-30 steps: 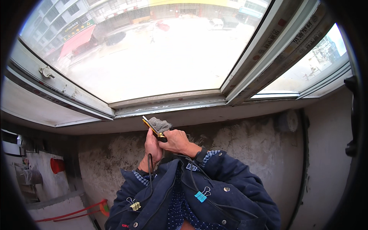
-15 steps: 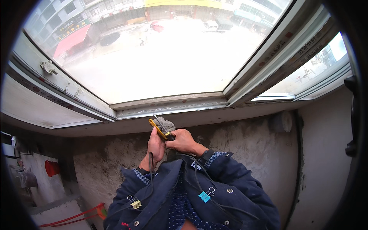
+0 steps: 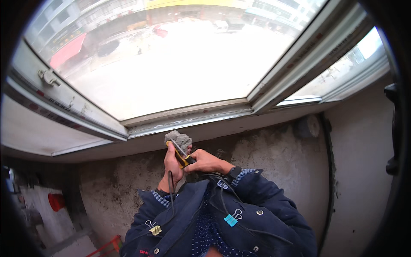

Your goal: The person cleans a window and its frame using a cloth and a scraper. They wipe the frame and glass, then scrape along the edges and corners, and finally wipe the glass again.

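Observation:
My left hand [image 3: 172, 162] is closed around a bunched grey cloth [image 3: 181, 138] and a slim yellow-and-black tool [image 3: 182, 163], its thumb lying along the tool. The tool's exact kind is hard to make out; its yellow tip shows by the thumb. From the right, my right hand [image 3: 206, 161] grips the black-and-yellow handle of a screwdriver [image 3: 178, 147], whose metal shaft slants up and left across the cloth. Both hands are close together in front of my chest, just below the windowsill, and the right fingers partly hide the handles.
A window frame [image 3: 192, 112] with a sliding track and ledge runs ahead of my hands. A latch [image 3: 49, 78] sits on the left sash. Below is a stained wall [image 3: 124, 180], with a round pipe end [image 3: 314, 126] at right. A red bucket [image 3: 56, 201] is at far left.
The view has tilted and shifted slightly. The cloth shows more fully above my left hand, and the yellow tool and screwdriver have turned a little. Both hands keep their holds.

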Available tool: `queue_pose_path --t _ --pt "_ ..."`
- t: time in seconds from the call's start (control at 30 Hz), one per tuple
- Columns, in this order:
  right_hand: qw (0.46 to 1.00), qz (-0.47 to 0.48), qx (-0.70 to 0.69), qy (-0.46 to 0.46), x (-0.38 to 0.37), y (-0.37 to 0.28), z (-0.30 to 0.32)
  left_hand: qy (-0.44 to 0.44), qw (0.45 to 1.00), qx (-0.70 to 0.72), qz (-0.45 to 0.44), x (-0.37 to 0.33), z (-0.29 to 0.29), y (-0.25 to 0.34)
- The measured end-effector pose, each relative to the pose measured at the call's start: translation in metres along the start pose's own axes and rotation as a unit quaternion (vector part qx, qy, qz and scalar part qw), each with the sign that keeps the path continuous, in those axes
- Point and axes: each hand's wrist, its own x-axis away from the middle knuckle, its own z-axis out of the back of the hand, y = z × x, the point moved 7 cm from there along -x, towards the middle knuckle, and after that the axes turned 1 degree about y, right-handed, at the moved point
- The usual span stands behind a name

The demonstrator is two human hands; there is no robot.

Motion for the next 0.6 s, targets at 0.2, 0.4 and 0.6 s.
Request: queue_pose_path --t 0.2,0.4,0.6 --pt "0.987 -0.01 0.087 0.135 -0.003 0.006 0.014 -0.04 0.998 -0.041 0.017 -0.012 -0.014 -0.007" --pt "0.977 0.062 0.073 0.191 0.022 0.005 0.041 -0.113 0.992 -0.046 0.043 -0.025 -0.054 -0.022" --pt "0.967 0.087 0.062 0.233 0.054 0.019 0.081 -0.138 0.985 -0.062 0.08 -0.032 -0.101 -0.051"
